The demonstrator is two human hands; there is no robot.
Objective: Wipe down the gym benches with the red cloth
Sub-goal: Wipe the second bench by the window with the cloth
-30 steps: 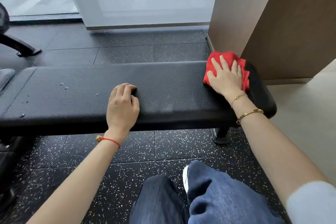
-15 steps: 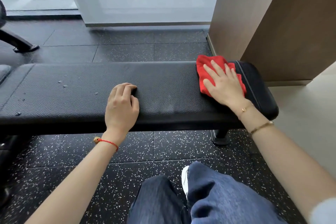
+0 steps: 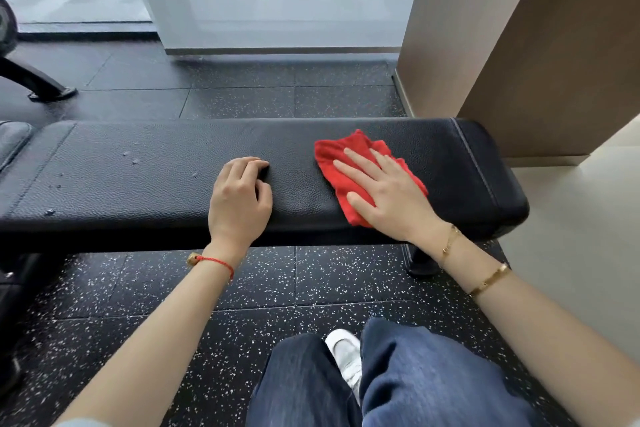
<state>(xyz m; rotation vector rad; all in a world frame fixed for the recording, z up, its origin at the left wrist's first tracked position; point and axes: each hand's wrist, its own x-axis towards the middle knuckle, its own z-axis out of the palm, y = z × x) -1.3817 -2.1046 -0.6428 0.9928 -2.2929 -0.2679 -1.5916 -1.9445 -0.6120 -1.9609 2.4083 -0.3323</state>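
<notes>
A long black padded gym bench (image 3: 156,177) runs across the view. The red cloth (image 3: 341,156) lies crumpled on its right half. My right hand (image 3: 384,192) presses flat on the cloth with straight, spread fingers. My left hand (image 3: 239,199) rests on the bench's near edge at the middle, fingers curled under, holding nothing. Small water droplets (image 3: 133,158) dot the bench's left part.
A brown wall pillar (image 3: 536,45) stands just behind the bench's right end. Another pad (image 3: 12,142) adjoins the bench at the left. A black machine foot (image 3: 45,87) sits on the speckled floor at far left. My knees and a white shoe (image 3: 346,354) are below.
My right hand has slid the red cloth leftward along the bench, from its far right end toward the middle. My left hand has stayed in place.
</notes>
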